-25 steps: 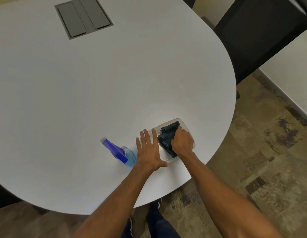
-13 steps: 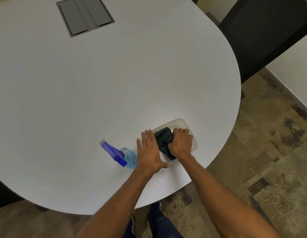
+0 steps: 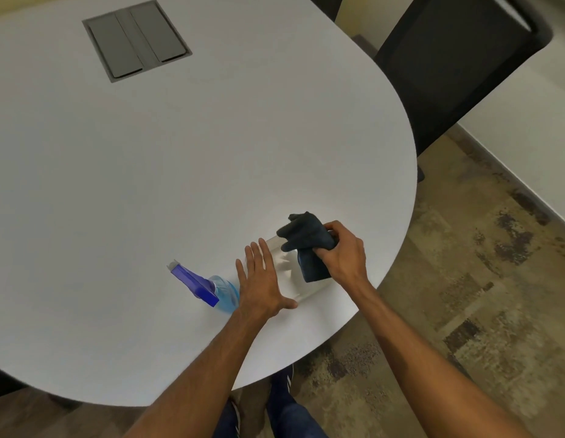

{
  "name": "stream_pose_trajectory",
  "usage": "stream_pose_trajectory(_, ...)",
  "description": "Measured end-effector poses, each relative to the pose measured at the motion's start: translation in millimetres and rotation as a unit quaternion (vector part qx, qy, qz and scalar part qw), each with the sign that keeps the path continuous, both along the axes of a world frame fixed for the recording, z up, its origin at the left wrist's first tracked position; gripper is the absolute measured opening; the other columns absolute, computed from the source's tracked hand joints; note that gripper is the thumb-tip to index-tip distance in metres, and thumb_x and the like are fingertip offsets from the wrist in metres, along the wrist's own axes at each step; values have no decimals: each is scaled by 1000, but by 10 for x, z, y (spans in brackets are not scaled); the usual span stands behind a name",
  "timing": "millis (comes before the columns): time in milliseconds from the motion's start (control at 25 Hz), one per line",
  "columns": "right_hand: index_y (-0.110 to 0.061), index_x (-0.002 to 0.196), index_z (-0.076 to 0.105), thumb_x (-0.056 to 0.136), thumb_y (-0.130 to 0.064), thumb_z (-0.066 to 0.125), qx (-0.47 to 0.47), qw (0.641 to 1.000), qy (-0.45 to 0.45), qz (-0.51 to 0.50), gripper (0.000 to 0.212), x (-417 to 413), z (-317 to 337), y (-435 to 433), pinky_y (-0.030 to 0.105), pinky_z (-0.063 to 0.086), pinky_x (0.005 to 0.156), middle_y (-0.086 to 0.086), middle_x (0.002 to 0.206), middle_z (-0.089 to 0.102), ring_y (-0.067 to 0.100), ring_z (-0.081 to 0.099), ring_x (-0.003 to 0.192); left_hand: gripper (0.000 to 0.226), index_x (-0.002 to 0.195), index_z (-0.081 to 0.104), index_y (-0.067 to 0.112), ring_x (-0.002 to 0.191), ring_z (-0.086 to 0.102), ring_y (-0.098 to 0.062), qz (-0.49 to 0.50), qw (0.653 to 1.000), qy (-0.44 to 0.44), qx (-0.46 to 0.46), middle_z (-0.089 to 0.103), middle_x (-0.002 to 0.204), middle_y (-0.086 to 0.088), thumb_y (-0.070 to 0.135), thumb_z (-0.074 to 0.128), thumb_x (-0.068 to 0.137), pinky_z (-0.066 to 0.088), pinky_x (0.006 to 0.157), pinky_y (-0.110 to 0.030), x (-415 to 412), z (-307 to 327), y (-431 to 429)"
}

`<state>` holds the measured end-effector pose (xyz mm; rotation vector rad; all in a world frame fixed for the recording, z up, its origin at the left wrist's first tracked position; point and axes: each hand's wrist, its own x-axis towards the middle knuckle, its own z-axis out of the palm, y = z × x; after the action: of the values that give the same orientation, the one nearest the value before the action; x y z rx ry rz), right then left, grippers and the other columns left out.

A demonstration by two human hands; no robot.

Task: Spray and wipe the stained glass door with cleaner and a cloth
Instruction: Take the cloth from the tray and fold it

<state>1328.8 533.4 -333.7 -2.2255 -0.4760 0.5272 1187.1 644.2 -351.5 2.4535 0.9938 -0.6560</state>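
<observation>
I look down on a white desk [image 3: 180, 169] with a rounded end, and both hands are working near its close edge. The glass panel [image 3: 286, 268] lies flat on the desk between them. It is clear, so I can make out mostly its edges and some pale reflections.

The left hand [image 3: 262, 286] is open, palm down, with the fingers straight and close together. It rests at the left edge of the panel, and the thumb reaches out toward the panel's near corner. The right hand [image 3: 344, 254] is closed around a dark blue cloth [image 3: 301, 235]. The fingers curl into the bunched fabric, one loose end sticks out toward the far side, and another part hangs down over the right half of the panel. I cannot tell if the cloth presses on the glass or is a little above it.

The spray bottle [image 3: 211, 287] is just beside the left hand, on its left – a pale blue body with a darker blue trigger head that points away to the far left. No hand holds it.

Farther on the desk there is a grey hatch [image 3: 136, 39] set into the top. A black chair [image 3: 448, 64] stands behind the rounded end, over a mottled brown floor [image 3: 480, 279].
</observation>
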Motion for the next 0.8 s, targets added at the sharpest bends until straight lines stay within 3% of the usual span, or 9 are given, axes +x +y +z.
stream_pose_trajectory(160,-28,111,59,84,-19,76,52,998,-12,-42,33,3,267,-148,29,58,76,-7,98,69,8,66,87,126,159,-18,15,157,-14,-34,18,998,-61,-25,-20,169,-13,66,67,82,-1,128,-51,1,252,-77)
stream_pose_trajectory(240,-30,107,58,85,-20,75,52,995,-67,-51,30,-73,373,-230,25,54,72,-9,95,67,3,63,82,82,159,24,20,153,28,-33,122,965,-198,-120,25,167,-11,46,66,93,22,127,-49,28,481,-217)
stream_pose_trajectory(280,-28,107,59,86,-21,74,52,992,-105,-52,27,-135,417,-272,25,54,71,-8,94,67,4,62,80,58,148,46,22,136,52,-26,182,931,-266,-170,50,153,-8,37,65,96,36,121,-48,35,613,-300)
stream_pose_trajectory(360,-15,108,64,87,-21,73,66,977,-199,-49,24,-301,499,-353,30,55,71,2,93,69,15,63,80,25,121,66,27,102,68,-16,246,872,-340,-251,72,117,2,34,63,98,50,109,-49,67,896,-408)
stream_pose_trajectory(440,-6,105,68,83,-22,75,52,946,-320,-33,28,-490,528,-418,30,53,67,8,91,71,20,64,77,19,111,69,29,100,71,-15,276,827,-371,-321,76,107,4,39,66,95,54,105,-48,100,1104,-429)
stream_pose_trajectory(520,-5,108,69,81,-19,79,4,918,-396,-22,31,-744,564,-493,32,54,65,10,92,71,22,66,77,33,114,70,22,105,72,-21,288,798,-370,-379,77,110,-1,43,73,88,55,103,-49,98,1234,-439)
stream_pose_trajectory(600,-3,112,70,80,-15,83,-27,908,-416,-34,37,-1001,605,-570,35,59,66,11,97,72,24,68,81,39,115,69,17,101,74,-23,288,796,-361,-391,77,109,-3,38,80,84,58,99,-49,36,1277,-474)
stream_pose_trajectory(680,-4,119,68,78,-15,84,-33,919,-391,-47,45,-1257,645,-651,36,61,73,11,105,72,23,69,88,32,111,69,17,94,74,-22,261,823,-354,-359,76,104,-4,29,81,84,61,94,-49,-75,1329,-498)
stream_pose_trajectory(800,-16,128,59,83,-24,75,30,956,-276,-94,49,-1687,784,-751,17,55,84,-1,117,65,6,62,99,26,110,69,15,87,72,-18,151,871,-353,-307,75,103,-6,21,77,86,61,92,-46,-249,1467,-479)
